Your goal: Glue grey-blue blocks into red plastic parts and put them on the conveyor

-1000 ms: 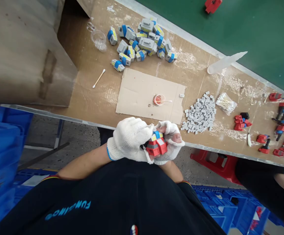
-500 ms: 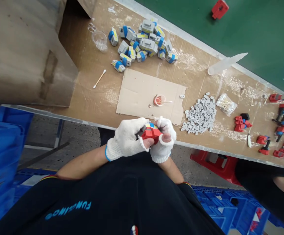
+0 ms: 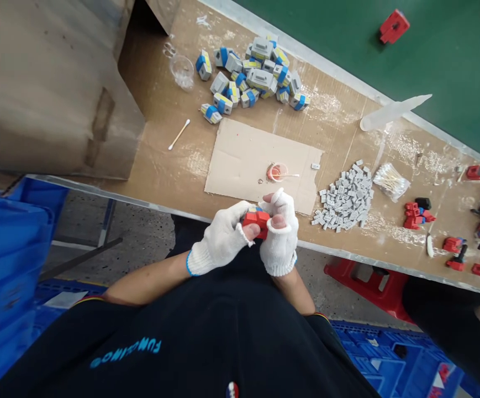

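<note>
White knitted gloves with bare thumb tips cover both of my hands. My left hand [image 3: 222, 236] is closed around a red plastic toy part [image 3: 256, 216], its thumb pressed on the near side. A bit of blue and grey shows at the part's far edge. At the part's right side my right hand [image 3: 280, 243] is curled against it, thumb bent and index fingertip raised; its other fingers are partly hidden. Just beyond the hands, a small cup of reddish liquid [image 3: 273, 172] with a cotton swab [image 3: 288, 176] across it sits on a cardboard sheet [image 3: 240, 149].
Grey-yellow-blue toy blocks [image 3: 260, 80] are heaped at the back. Small grey pieces [image 3: 345, 196] form a pile to the right, near bagged cotton swabs [image 3: 391, 181]. Red toy parts [image 3: 416, 215] lie farther right. A big cardboard box [image 3: 57, 94] stands left; another person's leg [image 3: 442, 309] is at right.
The view has shifted, so the table items appear farther right. The red part has turned in my hands, showing less of its blue-yellow side. My right index finger has lifted slightly.
</note>
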A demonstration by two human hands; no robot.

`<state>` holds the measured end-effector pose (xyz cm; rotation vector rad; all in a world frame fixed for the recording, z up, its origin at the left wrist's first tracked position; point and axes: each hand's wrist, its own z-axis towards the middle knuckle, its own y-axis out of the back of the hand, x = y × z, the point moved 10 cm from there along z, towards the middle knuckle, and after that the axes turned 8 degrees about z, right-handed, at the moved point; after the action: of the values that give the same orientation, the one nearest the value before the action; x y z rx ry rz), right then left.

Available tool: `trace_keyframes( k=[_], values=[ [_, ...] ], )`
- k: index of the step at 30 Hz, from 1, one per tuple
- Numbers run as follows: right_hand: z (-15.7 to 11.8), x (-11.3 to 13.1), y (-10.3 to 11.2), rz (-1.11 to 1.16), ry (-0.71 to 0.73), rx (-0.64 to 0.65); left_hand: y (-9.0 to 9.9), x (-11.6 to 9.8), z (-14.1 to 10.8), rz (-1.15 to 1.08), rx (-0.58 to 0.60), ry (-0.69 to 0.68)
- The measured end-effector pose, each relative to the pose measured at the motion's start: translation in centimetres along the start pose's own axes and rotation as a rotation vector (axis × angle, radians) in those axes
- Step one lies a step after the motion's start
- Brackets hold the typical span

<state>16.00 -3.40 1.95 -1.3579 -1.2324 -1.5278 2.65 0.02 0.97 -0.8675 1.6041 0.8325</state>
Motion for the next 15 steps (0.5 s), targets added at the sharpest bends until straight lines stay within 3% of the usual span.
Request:
trace_keyframes(
  k=[5, 7, 9, 11, 15],
  values=[
    [-0.8, -0.1, -0.5, 0.163, 0.098, 0.207, 2.3, -5.2, -0.4, 0.521, -0.123, -0.522],
    [-1.0, 0.0, -1.0, 0.159, 0.127, 0.334, 2.7, -6.7, -0.7, 0.65, -0.097, -0.66],
    [-1.0, 0.3, -1.4, 0.137, 0.147, 0.445, 2.7, -7.2, -0.4, 0.658, 0.023, -0.68],
    [-0.8, 0.8, -1.8, 0.113, 0.152, 0.53, 2.5, -7.0, 0.2, 0.576, 0.159, -0.614],
    [0.1, 1.5, -1.7, 0.015, 0.083, 0.54, 1.6, -6.7, 1.2, 0.499, 0.262, -0.546]
  ],
)
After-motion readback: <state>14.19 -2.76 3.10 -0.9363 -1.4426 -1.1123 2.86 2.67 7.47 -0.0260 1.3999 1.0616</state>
